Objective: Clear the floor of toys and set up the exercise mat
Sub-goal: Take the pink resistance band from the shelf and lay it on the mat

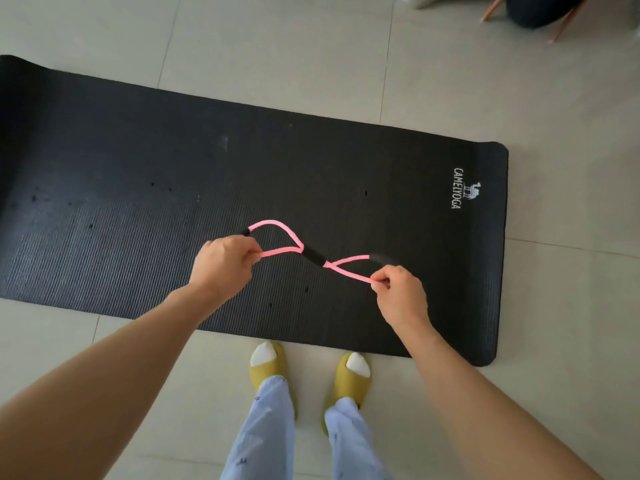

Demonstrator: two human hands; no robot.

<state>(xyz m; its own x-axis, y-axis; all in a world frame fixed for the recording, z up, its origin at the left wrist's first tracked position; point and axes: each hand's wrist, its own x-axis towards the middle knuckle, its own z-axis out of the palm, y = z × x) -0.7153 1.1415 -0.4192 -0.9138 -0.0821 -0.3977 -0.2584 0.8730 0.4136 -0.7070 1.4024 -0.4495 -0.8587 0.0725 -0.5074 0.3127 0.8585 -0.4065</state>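
Observation:
A black exercise mat (138, 188) lies unrolled flat across the tiled floor, with a white logo near its right end. Above its near half I hold a pink figure-eight resistance band (313, 257) with a black centre sleeve. My left hand (225, 263) grips the left loop by its black foam handle. My right hand (401, 294) pinches the right loop's pink cord, and its dark handle looks blurred. The band hangs stretched between both hands over the mat.
My feet in yellow slippers (270, 365) stand on pale tiles (571, 306) just before the mat's near edge. At the top right are wooden chair legs (491, 10) and a dark round object (536, 12).

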